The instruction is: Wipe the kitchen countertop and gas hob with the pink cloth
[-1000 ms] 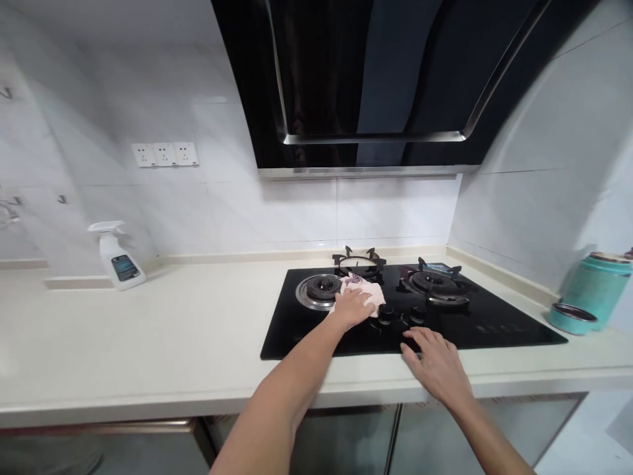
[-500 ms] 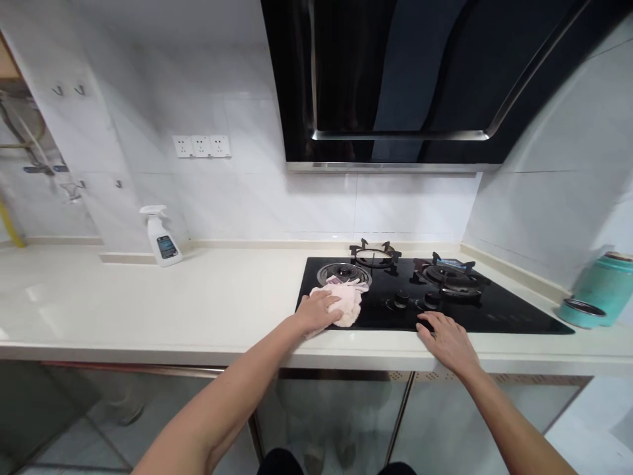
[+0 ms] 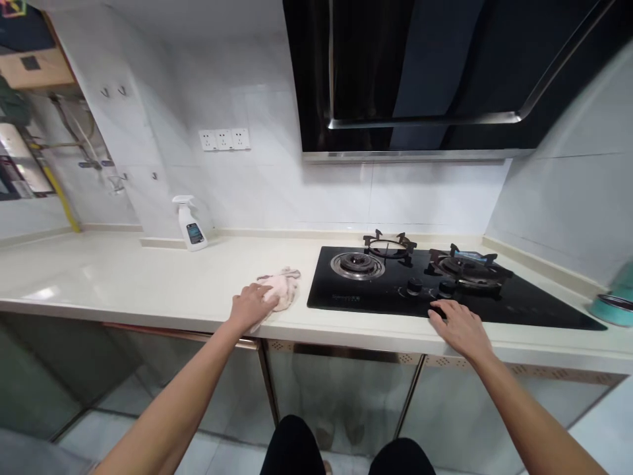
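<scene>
My left hand (image 3: 250, 307) presses a pale pink cloth (image 3: 283, 290) onto the white countertop (image 3: 208, 277), a short way left of the gas cooktop (image 3: 356, 305). Its fingers lie over the near side of the cloth, which is bunched up. My right hand (image 3: 462, 330) rests at the front edge of the black glass, fingers apart and slightly bent, holding nothing. Just beyond its fingertips are two black knobs (image 3: 414, 285). The left burner (image 3: 359, 264) is bare of its pan support (image 3: 390, 247), which stands behind it near the wall.
A white spray bottle (image 3: 192, 227) stands at the back left by the wall. The right burner (image 3: 467, 269) has its support on. A black range hood (image 3: 420, 72) hangs above the cooktop. At the far right sits a turquoise container (image 3: 612, 309).
My left hand has slid the cloth leftward, off the cooktop's left burner area and onto the countertop. My right hand stays by the cooktop's front edge. The view has turned left.
</scene>
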A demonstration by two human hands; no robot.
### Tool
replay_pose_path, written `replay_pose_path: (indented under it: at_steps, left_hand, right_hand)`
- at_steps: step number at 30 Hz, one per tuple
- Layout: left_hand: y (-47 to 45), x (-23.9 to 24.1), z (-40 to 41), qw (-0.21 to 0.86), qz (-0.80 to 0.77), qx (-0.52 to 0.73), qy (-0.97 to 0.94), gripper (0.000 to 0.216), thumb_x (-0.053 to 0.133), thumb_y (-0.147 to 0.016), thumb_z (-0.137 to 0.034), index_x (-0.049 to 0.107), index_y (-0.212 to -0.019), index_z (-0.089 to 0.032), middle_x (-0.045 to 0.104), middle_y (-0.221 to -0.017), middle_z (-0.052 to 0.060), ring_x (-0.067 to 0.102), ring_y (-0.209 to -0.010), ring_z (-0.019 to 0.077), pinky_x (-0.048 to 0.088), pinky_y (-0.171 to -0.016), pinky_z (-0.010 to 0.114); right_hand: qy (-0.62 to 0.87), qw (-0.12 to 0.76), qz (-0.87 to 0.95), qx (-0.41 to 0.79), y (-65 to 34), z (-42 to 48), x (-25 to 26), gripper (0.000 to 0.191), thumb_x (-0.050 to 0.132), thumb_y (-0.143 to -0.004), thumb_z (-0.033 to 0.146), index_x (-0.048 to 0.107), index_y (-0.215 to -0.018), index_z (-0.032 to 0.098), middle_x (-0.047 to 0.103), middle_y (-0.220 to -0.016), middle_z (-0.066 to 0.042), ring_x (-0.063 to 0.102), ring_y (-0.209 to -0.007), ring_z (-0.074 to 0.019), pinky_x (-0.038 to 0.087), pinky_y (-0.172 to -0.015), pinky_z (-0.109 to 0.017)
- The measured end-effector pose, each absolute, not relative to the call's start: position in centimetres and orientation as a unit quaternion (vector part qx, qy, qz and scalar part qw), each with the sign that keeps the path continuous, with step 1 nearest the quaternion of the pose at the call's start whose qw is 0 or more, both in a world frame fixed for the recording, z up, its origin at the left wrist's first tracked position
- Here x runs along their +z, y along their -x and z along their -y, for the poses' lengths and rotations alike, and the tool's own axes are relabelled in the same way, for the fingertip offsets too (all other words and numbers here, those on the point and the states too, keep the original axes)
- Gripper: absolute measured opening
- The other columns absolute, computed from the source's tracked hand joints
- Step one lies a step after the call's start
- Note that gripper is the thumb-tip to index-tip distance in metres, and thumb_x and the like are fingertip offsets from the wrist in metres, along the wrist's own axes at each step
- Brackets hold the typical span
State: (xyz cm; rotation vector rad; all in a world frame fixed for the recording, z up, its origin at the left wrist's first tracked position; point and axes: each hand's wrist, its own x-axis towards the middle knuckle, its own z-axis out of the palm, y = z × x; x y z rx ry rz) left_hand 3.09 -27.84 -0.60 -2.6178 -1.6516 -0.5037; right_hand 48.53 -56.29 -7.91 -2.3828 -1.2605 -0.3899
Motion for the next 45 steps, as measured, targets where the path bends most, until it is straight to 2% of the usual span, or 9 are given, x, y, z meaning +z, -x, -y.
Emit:
replay_pose_path:
  at_steps: [6,16,21,26,29,33,36,41,45]
  left_hand:
    - [-3.1,-1.6,29.8,0.052,0.573,-0.196,0.794,0.055,0.048,-0.095,-0.055,0.069,-0.134,-0.024,0.061,-0.138,0.019,0.052,-0.134,0.039,0.043,-0.109,0.057]
    - [-4.5,-3.9,35.3,0.081,0.476,-0.296,0.824,0.028,0.057,-0.095,-0.041,0.074,-0.108,-0.021,0.067,-0.116,0.017,0.06,-0.115,0.0363,0.045,-0.089,0.05]
    - [-11.2,-4.9,39.7,0.06,0.369,-0.304,0.876,0.031,0.061,-0.094,-0.047,0.072,-0.113,-0.025,0.066,-0.126,0.017,0.059,-0.122,0.0361,0.044,-0.095,0.054]
    - [-20.2,-5.6,44.4,0.034,0.247,-0.287,0.925,0.047,0.063,-0.091,-0.063,0.072,-0.122,-0.028,0.067,-0.124,0.018,0.058,-0.121,0.0366,0.045,-0.094,0.056]
    - [-25.0,-5.8,46.5,0.001,0.201,-0.275,0.94,0.057,0.063,-0.089,-0.07,0.069,-0.132,-0.033,0.062,-0.137,0.017,0.052,-0.132,0.0369,0.043,-0.101,0.057]
    - [-28.5,-6.0,47.7,-0.038,0.171,-0.268,0.947,0.067,0.066,-0.084,-0.072,0.06,-0.143,-0.04,0.048,-0.157,0.009,0.044,-0.139,0.037,0.038,-0.11,0.062]
    - [-28.0,-6.3,47.4,-0.022,0.157,-0.279,0.947,0.058,0.067,-0.086,-0.067,0.065,-0.135,-0.037,0.054,-0.153,0.006,0.048,-0.134,0.0345,0.041,-0.107,0.056]
    - [-22.1,-6.9,45.1,0.026,0.156,-0.28,0.947,0.046,0.066,-0.09,-0.058,0.068,-0.129,-0.033,0.066,-0.136,0.013,0.057,-0.122,0.0343,0.045,-0.094,0.052]
    - [-14.8,-6.7,41.2,0.039,0.201,-0.264,0.942,0.047,0.069,-0.087,-0.055,0.069,-0.128,-0.033,0.066,-0.138,0.013,0.057,-0.125,0.0349,0.043,-0.1,0.053]
  right_hand:
    - [0.862,0.184,0.448,-0.146,-48.6,56.2,-7.6,0.05,0.036,-0.1,0.05,0.067,-0.13,0.026,0.065,-0.141,-0.009,0.057,-0.13,-0.0321,0.041,-0.112,-0.052]
    - [0.857,0.199,0.451,-0.151,-48.5,55.6,-8.2,0.047,0.038,-0.098,0.048,0.067,-0.129,0.026,0.065,-0.139,-0.008,0.058,-0.128,-0.0303,0.041,-0.112,-0.05]
    - [0.858,0.189,0.45,-0.159,-48.5,55.7,-8.3,0.048,0.037,-0.099,0.049,0.066,-0.13,0.026,0.065,-0.138,-0.009,0.059,-0.126,-0.0305,0.042,-0.11,-0.05]
    - [0.86,0.186,0.453,-0.142,-48.3,56.0,-7.7,0.052,0.029,-0.102,0.049,0.066,-0.13,0.027,0.065,-0.139,-0.009,0.058,-0.125,-0.0311,0.042,-0.109,-0.052]
    - [0.858,0.171,0.466,-0.131,-48.6,56.1,-7.5,0.057,0.02,-0.105,0.048,0.066,-0.13,0.027,0.063,-0.141,-0.01,0.059,-0.125,-0.0317,0.044,-0.106,-0.053]
    - [0.86,0.16,0.468,-0.126,-49.1,56.2,-7.7,0.061,0.017,-0.105,0.051,0.065,-0.132,0.026,0.062,-0.142,-0.01,0.059,-0.125,-0.0322,0.045,-0.105,-0.053]
    - [0.861,0.16,0.464,-0.134,-49.3,56.2,-8.0,0.059,0.019,-0.104,0.052,0.065,-0.131,0.027,0.064,-0.14,-0.01,0.06,-0.125,-0.0319,0.045,-0.105,-0.053]
    - [0.858,0.179,0.463,-0.128,-49.5,56.2,-8.2,0.058,0.022,-0.101,0.055,0.067,-0.128,0.029,0.064,-0.142,-0.008,0.059,-0.127,-0.032,0.044,-0.108,-0.053]
    - [0.859,0.185,0.461,-0.123,-49.8,56.2,-8.3,0.058,0.027,-0.099,0.057,0.068,-0.129,0.03,0.065,-0.142,-0.007,0.058,-0.129,-0.034,0.044,-0.108,-0.055]
